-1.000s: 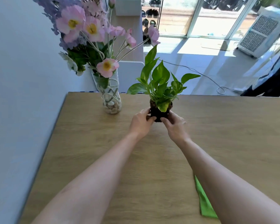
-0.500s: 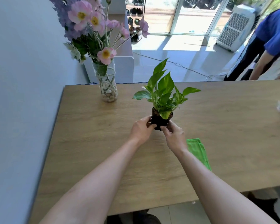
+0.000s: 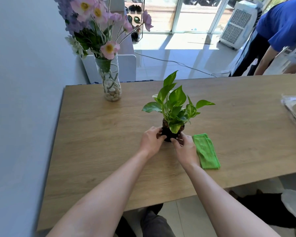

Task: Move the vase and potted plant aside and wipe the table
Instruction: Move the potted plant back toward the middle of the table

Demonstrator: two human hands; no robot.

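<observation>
left hand [image 3: 151,140] and right hand [image 3: 184,146] are closed around the small black pot of a pothos plant [image 3: 173,115] near the table [image 3: 92,151] middle, likely for moving aside; the flower vase [image 3: 111,86] is kept near the far left corner.

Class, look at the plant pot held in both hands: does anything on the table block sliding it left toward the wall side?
Nothing visible does. Both hands, left and right, grip the plant pot. The table to its left is bare wood. The vase stands farther back, and the green cloth lies on the pot's right.
</observation>
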